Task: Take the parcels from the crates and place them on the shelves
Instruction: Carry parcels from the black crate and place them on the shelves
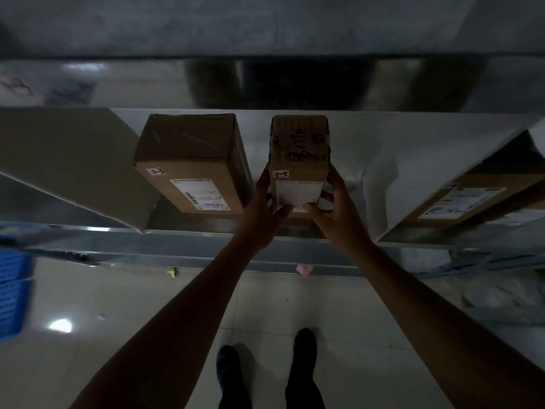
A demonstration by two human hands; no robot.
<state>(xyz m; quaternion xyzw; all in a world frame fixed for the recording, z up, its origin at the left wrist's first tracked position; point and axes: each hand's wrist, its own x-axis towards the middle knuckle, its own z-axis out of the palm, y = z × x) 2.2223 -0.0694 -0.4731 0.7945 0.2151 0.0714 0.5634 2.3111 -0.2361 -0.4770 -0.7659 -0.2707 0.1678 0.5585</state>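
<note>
1. The left hand (267, 208) and the right hand (339, 206) grip the near end of a small parcel (299, 160) from either side. The fingers curl round its side faces and both thumbs press on the face that carries the white label.
2. The small parcel is a narrow brown cardboard box marked "2-3" on a small tag above the label. It is held over the shelf (383, 149), pointing away from the person; whether its base rests on the shelf cannot be told.
3. Just beside it on the left stands a larger parcel (191, 163), also cardboard, with its own tag and printed label. The two are close but apart.
4. Further left a big plain box (67, 160) lies tilted across the shelf's front edge.
5. To the right, well apart, a labelled box (466, 199) sits in the next bay.
6. A blue crate (13, 290) shows at the left edge, blurred.
7. Below, the tiled floor (147, 305) carries the person's dark shoes (305, 349).
</note>
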